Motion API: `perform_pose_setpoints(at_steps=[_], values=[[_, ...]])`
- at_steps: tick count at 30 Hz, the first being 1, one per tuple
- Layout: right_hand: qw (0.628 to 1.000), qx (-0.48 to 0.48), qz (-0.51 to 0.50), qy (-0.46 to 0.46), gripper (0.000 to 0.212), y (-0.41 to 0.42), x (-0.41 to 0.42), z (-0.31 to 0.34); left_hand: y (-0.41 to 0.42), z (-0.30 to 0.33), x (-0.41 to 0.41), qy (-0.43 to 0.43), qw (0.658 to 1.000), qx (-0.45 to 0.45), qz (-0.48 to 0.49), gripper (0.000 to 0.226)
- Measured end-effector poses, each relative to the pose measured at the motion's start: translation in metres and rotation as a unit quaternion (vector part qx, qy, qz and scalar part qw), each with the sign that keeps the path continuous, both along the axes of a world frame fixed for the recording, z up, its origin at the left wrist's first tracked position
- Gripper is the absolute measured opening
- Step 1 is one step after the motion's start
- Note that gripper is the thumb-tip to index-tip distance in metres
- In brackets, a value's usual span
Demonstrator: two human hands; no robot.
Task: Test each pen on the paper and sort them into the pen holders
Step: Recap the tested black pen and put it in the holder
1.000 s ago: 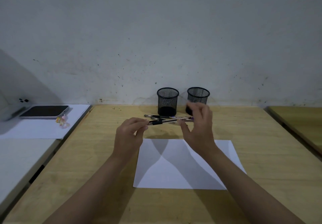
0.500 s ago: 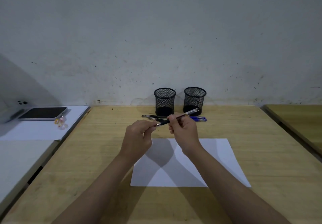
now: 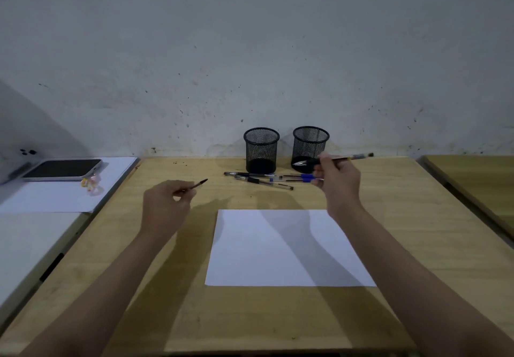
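Note:
My right hand [image 3: 336, 181] holds an uncapped pen [image 3: 349, 158] level in the air, tip pointing left, in front of the right mesh pen holder [image 3: 310, 141]. My left hand [image 3: 164, 203] pinches the pen's dark cap [image 3: 199, 184] over the table, left of the paper. The left mesh pen holder [image 3: 261, 148] stands beside the right one at the wall. Several loose pens [image 3: 261, 180] lie on the wooden table [image 3: 417, 217] in front of the holders. A blank white sheet of paper [image 3: 289, 248] lies between my arms.
A phone [image 3: 62, 169] and a small pink-yellow trinket [image 3: 90, 185] rest on white paper on a lower white surface to the left. Another wooden table [image 3: 478, 181] stands to the right across a gap. A grey wall is right behind the holders.
My hands have pulled apart: the cap came off the pen. The left hand moved left with the cap, the right hand moved right and up with the pen.

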State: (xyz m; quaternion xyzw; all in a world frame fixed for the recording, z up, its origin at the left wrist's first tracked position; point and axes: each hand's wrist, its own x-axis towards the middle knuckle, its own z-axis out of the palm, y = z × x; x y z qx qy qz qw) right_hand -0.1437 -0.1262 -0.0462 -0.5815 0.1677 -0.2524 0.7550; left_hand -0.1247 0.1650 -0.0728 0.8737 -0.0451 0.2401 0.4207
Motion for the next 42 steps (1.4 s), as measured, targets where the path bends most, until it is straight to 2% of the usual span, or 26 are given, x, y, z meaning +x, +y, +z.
perform_pose_setpoints(at_steps=[3,8,15,19,22,24,27,32,42], values=[[0.999,-0.014,0.035,0.002,0.006,0.021,-0.007,-0.006,-0.021,-0.009,0.016,0.04,0.999,-0.01,-0.018,0.006],[0.999,-0.024,0.03,0.016,0.014,0.033,-0.017,-0.013,-0.032,-0.024,0.038,0.085,0.995,0.018,-0.041,0.004],[0.996,-0.03,0.054,0.069,0.012,0.046,-0.011,-0.022,-0.028,-0.033,0.042,0.082,0.994,0.013,-0.067,0.009],[0.991,-0.042,0.105,0.077,0.008,0.068,-0.005,-0.028,-0.021,-0.031,0.031,0.047,0.996,-0.002,-0.076,0.008],[0.98,-0.072,0.158,0.097,0.005,0.087,0.0,-0.033,-0.01,-0.03,0.013,0.047,0.992,0.0,-0.113,0.005],[0.973,-0.092,0.18,0.108,0.009,0.101,0.006,-0.036,-0.003,-0.032,0.004,0.071,0.985,0.029,-0.154,0.011],[0.968,-0.146,0.183,0.095,0.015,0.117,0.015,-0.04,0.002,-0.035,0.001,0.091,0.975,0.077,-0.185,0.023],[0.952,-0.247,0.174,0.053,0.028,0.127,0.023,-0.049,0.002,-0.035,0.002,0.078,0.971,0.099,-0.203,0.029],[0.957,-0.239,0.16,0.032,0.035,0.127,0.025,-0.055,0.002,-0.037,0.003,0.067,0.97,0.111,-0.206,0.031]])
